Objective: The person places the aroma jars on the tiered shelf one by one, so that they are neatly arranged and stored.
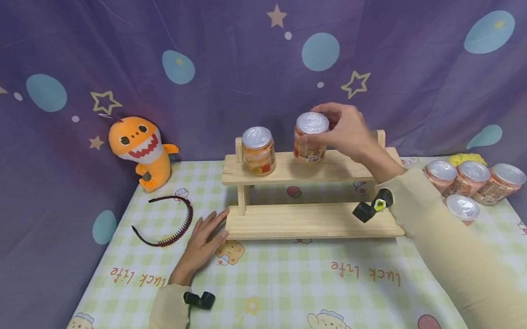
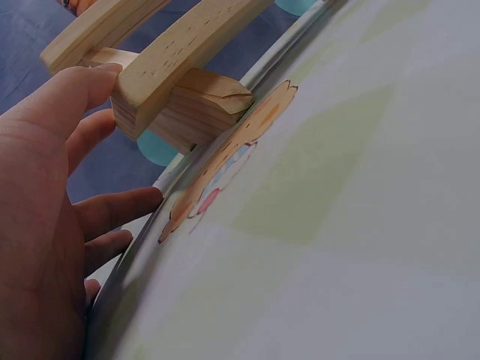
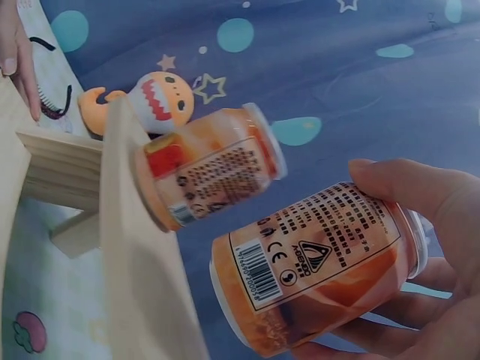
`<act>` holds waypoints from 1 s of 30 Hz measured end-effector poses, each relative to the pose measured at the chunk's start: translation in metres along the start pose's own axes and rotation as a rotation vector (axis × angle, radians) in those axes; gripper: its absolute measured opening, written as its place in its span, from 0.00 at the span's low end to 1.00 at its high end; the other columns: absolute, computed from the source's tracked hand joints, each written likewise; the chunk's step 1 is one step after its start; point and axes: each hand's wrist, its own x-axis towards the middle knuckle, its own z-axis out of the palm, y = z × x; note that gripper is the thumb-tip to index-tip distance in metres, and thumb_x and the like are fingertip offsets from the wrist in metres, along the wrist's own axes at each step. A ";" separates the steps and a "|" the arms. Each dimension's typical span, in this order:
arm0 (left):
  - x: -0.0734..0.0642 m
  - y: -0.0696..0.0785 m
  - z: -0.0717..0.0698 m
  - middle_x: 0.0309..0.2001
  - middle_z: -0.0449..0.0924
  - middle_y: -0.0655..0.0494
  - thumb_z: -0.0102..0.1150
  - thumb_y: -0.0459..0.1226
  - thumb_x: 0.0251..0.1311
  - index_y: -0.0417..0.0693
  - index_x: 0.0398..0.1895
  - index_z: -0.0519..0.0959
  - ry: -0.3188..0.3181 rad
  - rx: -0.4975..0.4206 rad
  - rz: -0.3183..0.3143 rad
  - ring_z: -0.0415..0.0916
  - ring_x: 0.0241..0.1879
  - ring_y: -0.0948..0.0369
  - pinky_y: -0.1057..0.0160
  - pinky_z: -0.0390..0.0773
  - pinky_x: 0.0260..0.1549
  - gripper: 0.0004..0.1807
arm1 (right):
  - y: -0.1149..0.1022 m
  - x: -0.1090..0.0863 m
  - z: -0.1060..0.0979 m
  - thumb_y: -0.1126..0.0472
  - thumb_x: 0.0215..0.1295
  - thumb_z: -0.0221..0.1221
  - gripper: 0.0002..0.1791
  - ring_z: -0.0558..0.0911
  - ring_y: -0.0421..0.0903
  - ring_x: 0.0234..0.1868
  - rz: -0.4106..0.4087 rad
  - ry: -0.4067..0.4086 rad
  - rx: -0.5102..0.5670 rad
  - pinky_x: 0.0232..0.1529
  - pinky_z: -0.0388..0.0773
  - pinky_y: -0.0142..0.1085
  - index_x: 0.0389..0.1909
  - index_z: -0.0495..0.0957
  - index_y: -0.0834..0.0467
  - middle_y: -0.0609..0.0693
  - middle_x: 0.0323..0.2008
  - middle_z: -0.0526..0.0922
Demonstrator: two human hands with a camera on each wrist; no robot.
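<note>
My right hand [image 1: 347, 131] grips a jar [image 1: 310, 142] with a silver lid and orange label, thumb on one side and fingers on the other. This jar is just above the upper board of a two-tier wooden shelf [image 1: 292, 222]; in the right wrist view a gap shows between its base and the board. A second similar jar [image 1: 259, 157] stands upright at the upper board's left end. My left hand [image 1: 202, 243] touches the left end of the lower board with thumb and index finger, its other fingers spread near the tablecloth.
Several more jars [image 1: 502, 184] stand at the table's right, beside a yellow object [image 1: 467, 159]. An orange shark plush [image 1: 142, 149] sits at the back left. In front of it lies a dark toothed headband [image 1: 186, 226]. A purple curtain [image 1: 243, 41] hangs behind the table.
</note>
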 end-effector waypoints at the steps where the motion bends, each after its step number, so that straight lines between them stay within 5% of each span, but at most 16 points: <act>1: 0.000 0.000 0.000 0.75 0.65 0.47 0.55 0.45 0.72 0.57 0.75 0.65 0.000 0.000 0.001 0.52 0.78 0.40 0.36 0.34 0.78 0.30 | 0.001 0.001 0.003 0.61 0.51 0.75 0.32 0.84 0.38 0.47 0.003 -0.004 0.002 0.41 0.81 0.24 0.59 0.78 0.60 0.58 0.55 0.84; 23: 0.001 0.002 0.000 0.76 0.64 0.47 0.54 0.44 0.72 0.57 0.76 0.64 -0.009 0.014 0.003 0.52 0.78 0.40 0.36 0.35 0.78 0.30 | 0.011 0.006 0.035 0.54 0.46 0.79 0.34 0.86 0.49 0.48 0.017 0.006 -0.103 0.47 0.82 0.38 0.56 0.80 0.57 0.56 0.50 0.86; 30: 0.001 -0.001 0.000 0.76 0.64 0.46 0.54 0.44 0.72 0.57 0.76 0.64 -0.005 0.011 0.009 0.52 0.78 0.40 0.36 0.34 0.78 0.30 | 0.014 0.006 0.034 0.53 0.51 0.76 0.37 0.82 0.50 0.51 0.015 -0.064 -0.111 0.53 0.80 0.43 0.62 0.75 0.56 0.56 0.55 0.82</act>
